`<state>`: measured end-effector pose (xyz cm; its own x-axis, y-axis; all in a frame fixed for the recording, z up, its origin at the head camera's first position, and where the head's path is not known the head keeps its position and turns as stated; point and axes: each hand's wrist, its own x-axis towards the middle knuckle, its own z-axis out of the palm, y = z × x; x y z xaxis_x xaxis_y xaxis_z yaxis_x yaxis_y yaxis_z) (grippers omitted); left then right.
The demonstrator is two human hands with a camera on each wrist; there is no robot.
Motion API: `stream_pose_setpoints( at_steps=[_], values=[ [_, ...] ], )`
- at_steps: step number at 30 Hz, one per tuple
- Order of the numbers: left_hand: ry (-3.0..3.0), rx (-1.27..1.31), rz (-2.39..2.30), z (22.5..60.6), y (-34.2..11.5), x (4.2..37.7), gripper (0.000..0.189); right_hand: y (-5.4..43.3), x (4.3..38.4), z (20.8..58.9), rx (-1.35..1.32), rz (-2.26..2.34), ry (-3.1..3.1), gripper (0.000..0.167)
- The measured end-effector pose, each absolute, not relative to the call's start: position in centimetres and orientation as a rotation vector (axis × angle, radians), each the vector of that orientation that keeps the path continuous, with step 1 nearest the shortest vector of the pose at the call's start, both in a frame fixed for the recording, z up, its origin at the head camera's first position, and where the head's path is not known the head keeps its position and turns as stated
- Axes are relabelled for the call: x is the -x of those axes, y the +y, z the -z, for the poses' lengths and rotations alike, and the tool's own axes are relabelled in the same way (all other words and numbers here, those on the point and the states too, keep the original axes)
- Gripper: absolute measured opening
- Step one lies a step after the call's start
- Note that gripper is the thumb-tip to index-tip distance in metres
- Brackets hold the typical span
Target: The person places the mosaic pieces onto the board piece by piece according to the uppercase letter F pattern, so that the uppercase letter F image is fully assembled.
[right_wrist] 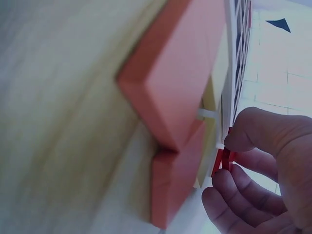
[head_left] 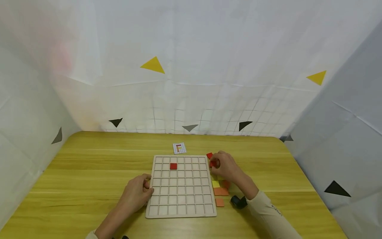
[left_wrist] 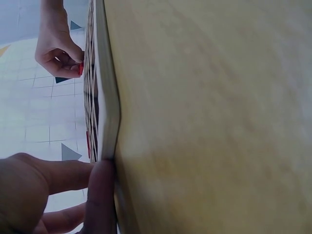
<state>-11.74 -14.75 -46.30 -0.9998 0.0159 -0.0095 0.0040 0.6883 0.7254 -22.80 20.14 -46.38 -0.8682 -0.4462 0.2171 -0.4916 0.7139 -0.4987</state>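
A pale wooden grid board (head_left: 181, 191) lies on the table, one red square tile (head_left: 173, 166) set in a cell of its second row from the far edge. My left hand (head_left: 135, 194) holds the board by its left edge, fingers and thumb at the rim. Past the right edge, my right hand (head_left: 225, 166) pinches a small red tile (right_wrist: 225, 158) between thumb and fingers. Another red tile (head_left: 210, 155) lies just beyond that hand. Nearer to me are a yellow tile (head_left: 216, 184) and orange tiles (head_left: 221, 191), some of them partly hidden under the hand and wrist.
Behind the board lies a small card (head_left: 179, 148) printed with a coloured grid pattern. A single orange tile (head_left: 219, 202) sits by the board's near right side. A black device (head_left: 237, 201) is at my right wrist. White sheets (head_left: 191, 66) enclose the wooden table (head_left: 98, 159).
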Motion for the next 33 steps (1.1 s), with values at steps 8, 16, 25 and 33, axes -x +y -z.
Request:
stream_pose_setpoints(
  at_steps=[8, 16, 25, 33],
  values=[
    [2.843, 0.013, -1.235, 46.1, -15.0, 11.5, 0.045, 19.8, 22.8, 46.1, -0.762, -0.891, -2.856, 0.018],
    [2.832, 0.015, -1.258, 46.1, -15.0, 11.5, 0.045, 19.4, 22.7, 46.1, -0.793, -0.874, -2.816, 0.018],
    [2.865, -0.024, -1.235, 46.1, -14.8, 11.6, 0.043, 19.1, 22.5, 45.4, -0.834, -0.870, -2.808, 0.022],
    [2.850, -0.011, -1.241, 45.9, -14.7, 11.6, 0.043, 18.5, 22.5, 45.2, -0.845, -0.855, -2.823, 0.021]
  ],
)
